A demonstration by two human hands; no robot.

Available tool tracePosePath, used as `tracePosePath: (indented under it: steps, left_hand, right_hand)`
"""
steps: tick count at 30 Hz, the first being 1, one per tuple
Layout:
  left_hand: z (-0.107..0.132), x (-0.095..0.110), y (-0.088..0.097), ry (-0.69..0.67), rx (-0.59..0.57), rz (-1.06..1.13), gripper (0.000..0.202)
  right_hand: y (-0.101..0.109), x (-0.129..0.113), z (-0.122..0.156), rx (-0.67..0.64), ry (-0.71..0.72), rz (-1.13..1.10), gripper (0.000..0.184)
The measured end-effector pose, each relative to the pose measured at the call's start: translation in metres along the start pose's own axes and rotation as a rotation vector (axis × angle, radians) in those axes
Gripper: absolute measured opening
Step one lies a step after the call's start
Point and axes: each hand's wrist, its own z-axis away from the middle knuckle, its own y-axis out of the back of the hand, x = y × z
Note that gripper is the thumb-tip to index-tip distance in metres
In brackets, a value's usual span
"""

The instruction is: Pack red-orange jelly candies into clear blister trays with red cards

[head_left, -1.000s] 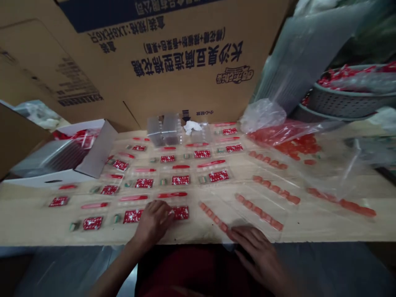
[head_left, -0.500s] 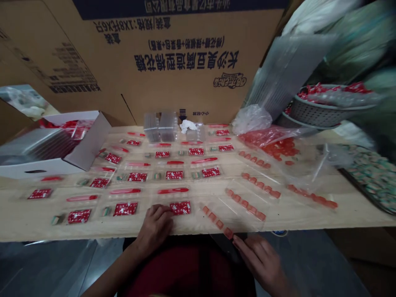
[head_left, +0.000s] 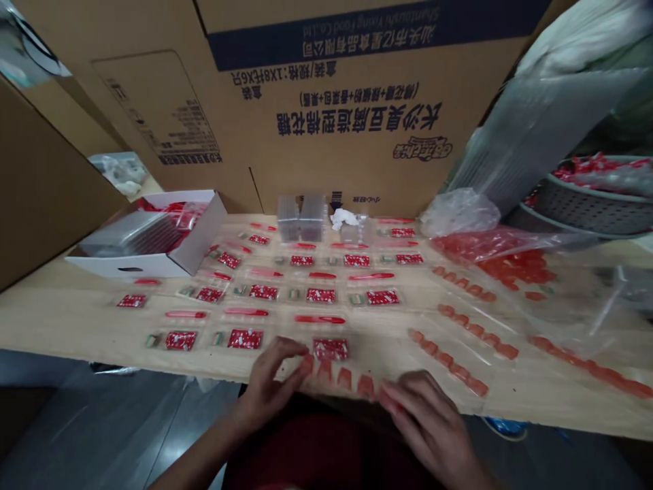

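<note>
Swung leftward since the earlier frame, the strip of orange-red pieces (head_left: 344,378) stretched between both hands by the near edge of the table (head_left: 76,333). The left hand (head_left: 268,376) pinched one end, thumb against fingers; the pieces, blocky and slightly spaced, ran in front of a red, white-flecked packet (head_left: 330,349); the right hand (head_left: 428,418) gripped the other end with closed fingertips.

The left hand (head_left: 275,378) and right hand (head_left: 426,418) partly hide the ends of an orange strip (head_left: 345,378) at six o'clock. The top edge crops a cardboard box (head_left: 352,160) at twelve, its fine print (head_left: 176,128) at ten too small to read; a gray basket (head_left: 602,203) at three runs out of view.
</note>
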Motion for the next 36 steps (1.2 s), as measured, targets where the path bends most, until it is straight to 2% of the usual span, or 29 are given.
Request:
tracePosePath:
  steps: [2,4,6,8,11,13,16,19,22,25,26,28,30,31,33,36]
  left_hand:
    - [-0.006,-0.013,0.006,0.230,0.048,0.018,0.022]
    - [-0.014,-0.031,0.004,0.435,0.053,0.043,0.028]
    - [-0.021,-0.048,-0.002,0.566,0.036,0.023,0.032]
    - [-0.024,-0.061,-0.009,0.623,0.004,-0.044,0.034]
    - [-0.021,-0.067,-0.015,0.632,-0.154,-0.138,0.039]
    - [-0.017,-0.063,-0.019,0.580,-0.224,-0.241,0.042]
    - [-0.015,-0.054,-0.023,0.371,-0.274,-0.413,0.037]
    - [-0.021,-0.048,-0.022,0.241,-0.424,-0.480,0.033]
    - [-0.042,-0.045,-0.022,0.198,-0.479,-0.491,0.031]
    - [-0.083,-0.039,-0.044,0.048,-0.440,-0.449,0.030]
    - [-0.098,-0.035,-0.057,-0.002,-0.441,-0.425,0.033]
    - [-0.125,-0.027,-0.087,-0.050,-0.519,-0.405,0.039]
    - [-0.143,-0.021,-0.114,-0.052,-0.635,-0.449,0.038]
    - [-0.147,-0.020,-0.125,-0.061,-0.682,-0.472,0.036]
    - [-0.149,-0.022,-0.137,-0.115,-0.734,-0.479,0.034]
    - [-0.144,-0.028,-0.136,-0.193,-0.746,-0.427,0.032]
  right_hand:
    - [-0.028,0.014,-0.022,0.036,-0.205,-0.157,0.027]
    - [-0.054,0.034,-0.036,0.064,-0.414,-0.280,0.035]
    - [-0.073,0.051,-0.044,0.027,-0.553,-0.307,0.047]
    - [-0.082,0.060,-0.045,-0.046,-0.597,-0.230,0.053]
    - [-0.080,0.058,-0.042,-0.157,-0.538,-0.102,0.050]
    - [-0.076,0.052,-0.040,-0.239,-0.506,-0.050,0.046]
    - [-0.068,0.046,-0.041,-0.314,-0.506,0.030,0.047]
    - [-0.056,0.051,-0.050,-0.351,-0.456,0.034,0.034]
    - [-0.029,0.065,-0.066,-0.265,-0.409,0.147,0.022]
    - [0.009,0.074,-0.067,-0.194,-0.449,0.318,0.019]
    - [0.022,0.075,-0.061,-0.196,-0.478,0.354,0.019]
    - [0.042,0.073,-0.036,-0.195,-0.513,0.431,0.020]
    - [0.054,0.068,0.001,-0.171,-0.468,0.527,0.021]
    - [0.056,0.066,0.022,-0.162,-0.421,0.578,0.028]
    - [0.056,0.064,0.062,-0.164,-0.360,0.666,0.042]
    - [0.054,0.064,0.103,-0.143,-0.298,0.730,0.037]
